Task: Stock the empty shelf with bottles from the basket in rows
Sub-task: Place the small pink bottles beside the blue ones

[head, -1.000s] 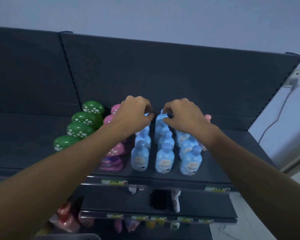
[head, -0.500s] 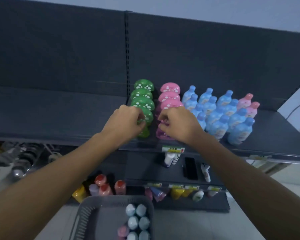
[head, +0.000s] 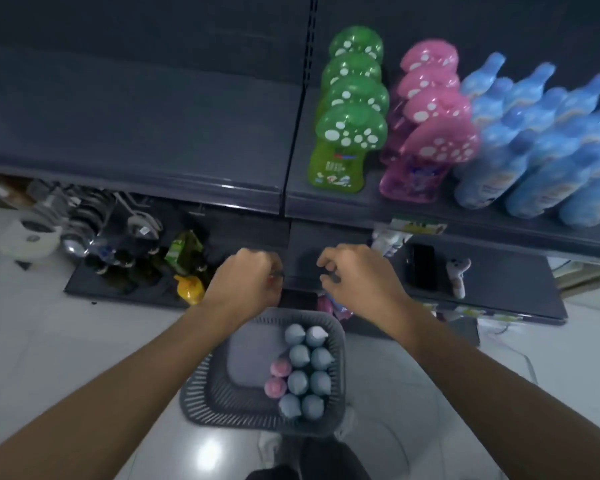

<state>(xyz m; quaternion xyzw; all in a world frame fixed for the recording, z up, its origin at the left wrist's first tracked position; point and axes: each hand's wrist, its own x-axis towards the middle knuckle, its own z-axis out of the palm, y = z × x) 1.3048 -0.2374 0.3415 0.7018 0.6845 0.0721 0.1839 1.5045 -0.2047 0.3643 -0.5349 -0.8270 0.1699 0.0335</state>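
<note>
A grey slotted basket [head: 201, 407] stands on the floor below me, holding several pale blue bottles [head: 307, 372] and two pink ones [head: 277, 378] upright at its right side. On the dark shelf [head: 326, 199] stand a row of green mushroom-capped bottles [head: 350, 129], a row of pink mushroom-capped bottles [head: 433, 133] and rows of blue bottles [head: 534, 143]. My left hand [head: 246, 278] and my right hand [head: 357, 275] hover above the basket's far rim, fingers loosely curled, holding nothing.
The shelf section left of the upright [head: 136, 126] carries nothing. A lower shelf [head: 499, 289] holds a yellow bottle [head: 189, 289], a green pack [head: 184, 251] and dark items. Metal utensils [head: 84, 220] and a white object [head: 32, 237] sit at left. The floor is white tile.
My view has tilted down from the shelf to the basket. Both hands have left the bottles on the shelf and dropped to just above the basket, holding nothing.
</note>
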